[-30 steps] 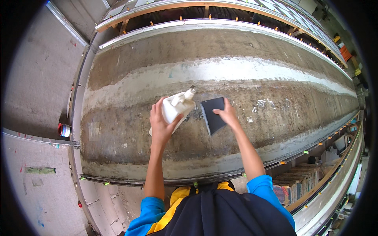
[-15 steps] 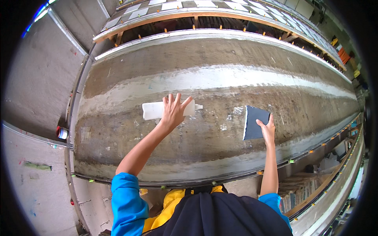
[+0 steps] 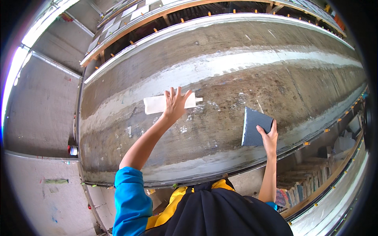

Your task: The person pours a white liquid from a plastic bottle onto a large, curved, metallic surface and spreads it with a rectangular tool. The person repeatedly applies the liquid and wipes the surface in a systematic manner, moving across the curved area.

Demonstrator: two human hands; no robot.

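Note:
My left hand (image 3: 175, 105) lies over a white plastic bottle (image 3: 155, 104) with a narrow nozzle at its right end. The fingers are bent round its far side, and the palm hides its middle. The bottle is on its side, over or on the long brown, stained tabletop (image 3: 220, 126). My right hand (image 3: 270, 135) grips a dark grey, finely ribbed square pad (image 3: 254, 128) by its right edge, thumb on top. A ragged pale strip runs down the pad's left edge. Whether the pad touches the tabletop I cannot tell.
A broad white smear (image 3: 212, 65) crosses the tabletop lengthwise. Beyond stands another long table with a wooden rail (image 3: 157, 19) and white sheets. A red and white can (image 3: 72, 150) sits past the left edge. Boards stand on a shelf (image 3: 305, 188) below right.
The whole view has turned, so the table slants more. The pad has tilted and its ribs now show plainly. Both hands keep their hold.

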